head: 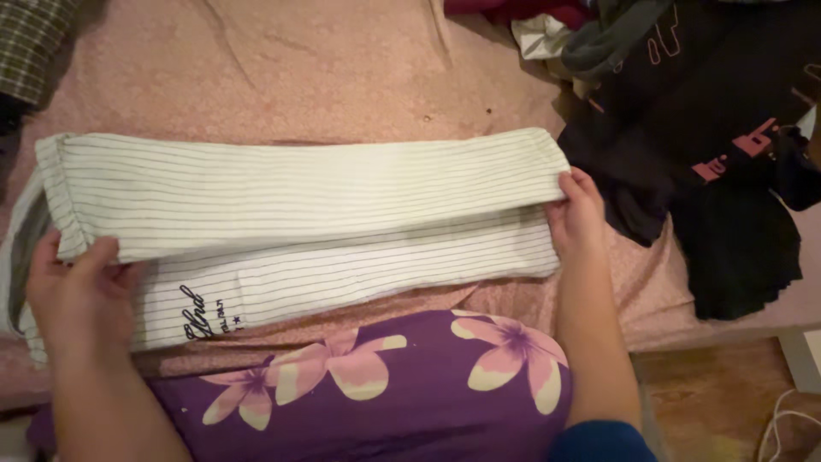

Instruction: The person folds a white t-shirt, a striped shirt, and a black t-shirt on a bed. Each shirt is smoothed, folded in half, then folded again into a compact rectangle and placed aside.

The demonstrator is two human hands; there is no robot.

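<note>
Here, I have both hands on a white pinstriped garment (299, 222) lying lengthwise across the pink bed (325, 68), near its front edge. My left hand (77, 287) is closed on the garment's left end, thumb on top and fingers tucked beneath the folded layer. My right hand (577, 214) pinches the right end, where the upper fold meets the lower layer. The hands are well apart, one at each end, and the cloth runs fairly taut between them.

To do this fold well, I judge that both ends should travel together, so the top layer lands square on the one below and the stripes stay parallel. The left end looks bunched, with a loose flap hanging past my wrist toward the bed's left edge; that would want smoothing before pressing flat. A dark embroidered mark (198, 315) shows on the lower layer near my left hand.

A dark top (710, 171) with pink lettering lies toward the bed's right edge, just beside my right hand and possibly touching the garment's end. More clothes (581, 30) are heaped at the far right corner. A checked cloth (30, 43) sits at the far left corner. My purple flowered shirt (385, 393) presses against the front edge.
</note>
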